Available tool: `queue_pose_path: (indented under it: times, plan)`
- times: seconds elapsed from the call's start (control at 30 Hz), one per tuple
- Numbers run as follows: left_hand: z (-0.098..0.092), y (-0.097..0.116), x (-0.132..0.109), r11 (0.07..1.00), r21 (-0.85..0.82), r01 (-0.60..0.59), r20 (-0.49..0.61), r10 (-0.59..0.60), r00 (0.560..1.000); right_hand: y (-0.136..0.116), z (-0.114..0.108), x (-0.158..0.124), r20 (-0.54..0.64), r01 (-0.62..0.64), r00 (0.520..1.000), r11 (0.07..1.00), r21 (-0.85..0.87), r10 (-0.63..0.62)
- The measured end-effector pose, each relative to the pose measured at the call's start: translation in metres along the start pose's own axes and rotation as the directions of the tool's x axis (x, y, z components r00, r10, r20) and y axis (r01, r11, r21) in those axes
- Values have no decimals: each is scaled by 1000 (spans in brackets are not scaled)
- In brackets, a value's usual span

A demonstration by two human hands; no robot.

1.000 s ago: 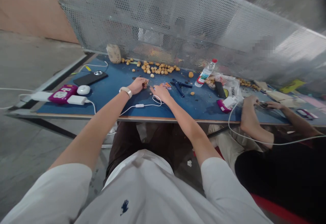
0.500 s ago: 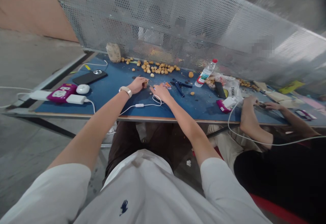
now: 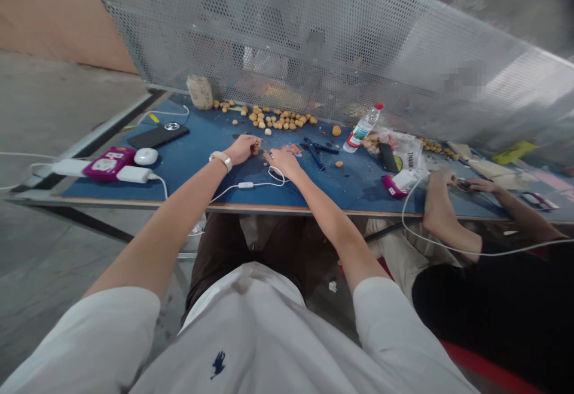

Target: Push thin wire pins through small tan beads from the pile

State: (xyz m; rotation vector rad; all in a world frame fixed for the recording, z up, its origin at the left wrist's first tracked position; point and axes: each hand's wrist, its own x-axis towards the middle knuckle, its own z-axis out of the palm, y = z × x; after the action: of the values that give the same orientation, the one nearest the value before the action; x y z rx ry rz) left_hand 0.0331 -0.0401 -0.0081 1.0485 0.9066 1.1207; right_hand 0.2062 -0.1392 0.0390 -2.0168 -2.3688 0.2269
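My left hand (image 3: 244, 149), with a pale band at its wrist, pinches a small brownish piece (image 3: 258, 144) just above the blue tabletop. Close beside it, my right hand (image 3: 286, 161) is closed around a slim corded tool, mostly hidden by the fingers, its front end directed at the piece. From under the right hand a white cable (image 3: 224, 191) loops down to an inline switch (image 3: 246, 185). Blue-handled pliers (image 3: 316, 156) lie right of my hands, near a small orange-purple scrap (image 3: 293, 150). Several round tan nut-like balls (image 3: 282, 120) are strewn behind my hands.
To the left are a black phone (image 3: 158, 136), a white earbud case (image 3: 146, 156) and a magenta power strip (image 3: 107, 164). A water bottle (image 3: 362, 130) and plastic bag (image 3: 409, 152) stand right. A co-worker's hands (image 3: 482, 185) work farther right. A perforated metal panel (image 3: 287, 35) borders the back.
My hands keep almost the same place and grip. The co-worker's hands at the right have shifted slightly.
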Motion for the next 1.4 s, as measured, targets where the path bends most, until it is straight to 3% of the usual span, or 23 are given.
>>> queue_pose_path:
  times: [1.03, 1.4]
  plan:
    - [0, -3, 2, 999, -6, -35, -28, 35, 999, 4, 5, 6, -6, 22, 1000, 1000, -11, -22]
    - [-5, -3, 5, 1000, 19, -19, 28, 18, 999, 7, 10, 9, -31, 24, 999, 1000, -14, -25]
